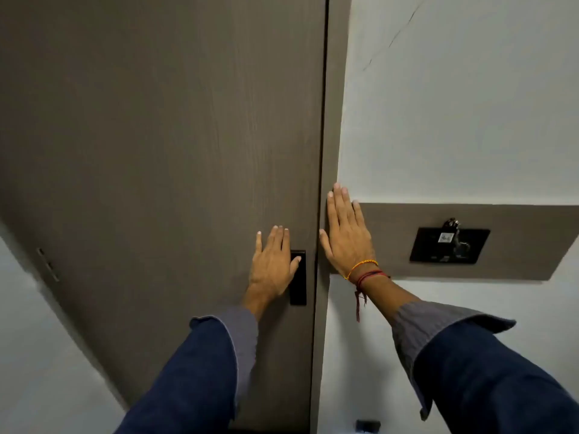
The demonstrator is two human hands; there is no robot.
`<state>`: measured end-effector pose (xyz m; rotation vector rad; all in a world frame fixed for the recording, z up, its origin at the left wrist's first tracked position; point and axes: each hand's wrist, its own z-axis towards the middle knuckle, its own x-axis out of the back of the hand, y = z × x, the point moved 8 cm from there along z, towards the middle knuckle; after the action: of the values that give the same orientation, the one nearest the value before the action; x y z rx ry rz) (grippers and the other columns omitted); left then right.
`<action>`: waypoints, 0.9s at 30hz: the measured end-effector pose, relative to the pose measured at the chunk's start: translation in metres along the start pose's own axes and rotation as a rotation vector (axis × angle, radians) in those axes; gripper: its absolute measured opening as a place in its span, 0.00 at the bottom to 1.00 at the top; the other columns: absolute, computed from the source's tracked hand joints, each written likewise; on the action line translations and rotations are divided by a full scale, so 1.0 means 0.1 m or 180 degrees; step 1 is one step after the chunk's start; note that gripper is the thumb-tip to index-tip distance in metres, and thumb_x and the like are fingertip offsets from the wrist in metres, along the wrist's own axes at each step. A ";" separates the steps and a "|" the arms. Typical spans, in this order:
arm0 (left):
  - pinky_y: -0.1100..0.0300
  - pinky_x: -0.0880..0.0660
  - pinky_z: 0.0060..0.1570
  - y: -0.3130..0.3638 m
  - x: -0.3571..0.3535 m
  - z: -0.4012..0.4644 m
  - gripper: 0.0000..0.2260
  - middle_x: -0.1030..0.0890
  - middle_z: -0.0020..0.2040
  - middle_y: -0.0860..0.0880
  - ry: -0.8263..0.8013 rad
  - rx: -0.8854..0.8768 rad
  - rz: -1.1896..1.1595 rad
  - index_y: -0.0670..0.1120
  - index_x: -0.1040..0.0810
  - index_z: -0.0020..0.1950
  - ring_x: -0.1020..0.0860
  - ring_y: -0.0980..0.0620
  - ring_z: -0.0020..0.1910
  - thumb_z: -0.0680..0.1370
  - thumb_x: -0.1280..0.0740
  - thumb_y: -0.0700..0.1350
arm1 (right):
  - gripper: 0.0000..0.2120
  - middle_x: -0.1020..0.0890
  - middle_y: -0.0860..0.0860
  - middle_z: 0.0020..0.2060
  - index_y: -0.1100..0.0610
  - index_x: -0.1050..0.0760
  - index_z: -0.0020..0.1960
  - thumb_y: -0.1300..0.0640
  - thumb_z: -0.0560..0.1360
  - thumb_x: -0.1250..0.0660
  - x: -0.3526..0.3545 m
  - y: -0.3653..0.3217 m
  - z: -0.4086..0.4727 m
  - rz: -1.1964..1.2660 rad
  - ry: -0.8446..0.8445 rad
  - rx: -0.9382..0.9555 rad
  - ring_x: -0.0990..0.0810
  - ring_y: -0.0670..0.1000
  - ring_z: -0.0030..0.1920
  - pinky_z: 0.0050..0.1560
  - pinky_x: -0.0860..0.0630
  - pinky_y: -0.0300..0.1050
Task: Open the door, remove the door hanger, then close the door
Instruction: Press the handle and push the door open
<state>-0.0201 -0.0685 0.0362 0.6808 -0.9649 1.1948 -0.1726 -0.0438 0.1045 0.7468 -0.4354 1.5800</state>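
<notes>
Left-hand fingers [275, 238]: spread flat, unclenched, grasping nothing, palm pressed to the door [156, 151]. The thumb lies across the upper part of the black lock plate [298, 283], which stands just to the right of those fingers with its long axis vertical. I see no lever or knob; whether one sits under the left hand [273, 264] I cannot tell.

Right-hand fingers [340, 203]: likewise extended and released, holding nothing. The right hand [346, 236] lies flat on the door frame [332, 120], its fingertips pointing up and its outer edge reaching onto the brown wall panel [517, 239]. Threads in orange and red circle that wrist [365, 272].

Between the two hands runs the dark vertical seam where door meets frame. It appears shut tight; I judge the door closed.

Further right of the right fingers, well apart, a black card holder [449, 245] sits on the panel with a small tag in it. A hinge-like fitting [48, 264] shows far to the left of the left fingers.

The door hanger is not in view on this face of the door. I cannot say whether it hangs on the far side.

Assessment: whichever step is in hand, any opening turns on the lock plate. It lies directly under the left thumb, so the left hand is the nearer; the right is across the seam, placed to brace rather than to operate.
</notes>
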 end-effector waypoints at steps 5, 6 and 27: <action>0.42 0.37 0.73 -0.01 -0.46 -0.16 0.25 0.24 0.62 0.42 -0.0018 0.0075 -0.0020 0.42 0.30 0.67 0.28 0.44 0.63 0.81 0.44 0.61 | 0.38 0.51 0.62 0.84 0.64 0.53 0.84 0.47 0.82 0.42 -0.35 0.00 -0.16 -0.0016 0.0064 -0.0370 0.57 0.59 0.85 0.84 0.51 0.56; 0.42 0.35 0.72 -0.01 -0.53 -0.18 0.25 0.24 0.59 0.43 -0.0020 0.0054 -0.0023 0.42 0.28 0.64 0.27 0.44 0.60 0.81 0.45 0.61 | 0.38 0.52 0.62 0.84 0.64 0.53 0.84 0.47 0.83 0.42 -0.43 0.01 -0.18 -0.0017 0.0025 -0.0386 0.60 0.57 0.84 0.84 0.52 0.55; 0.48 0.26 0.45 -0.10 -1.33 -0.38 0.20 0.24 0.36 0.45 0.0808 0.0599 -0.0991 0.41 0.22 0.44 0.26 0.46 0.37 0.84 0.42 0.55 | 0.38 0.46 0.63 0.80 0.59 0.64 0.83 0.45 0.84 0.47 -0.85 0.06 -0.17 -0.0647 0.1024 -0.0304 0.69 0.54 0.83 0.84 0.67 0.54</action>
<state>-0.0104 -0.0985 -0.0991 0.7755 -0.5166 1.0707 -0.1807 -0.0958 0.0351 0.4381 -0.1904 1.4443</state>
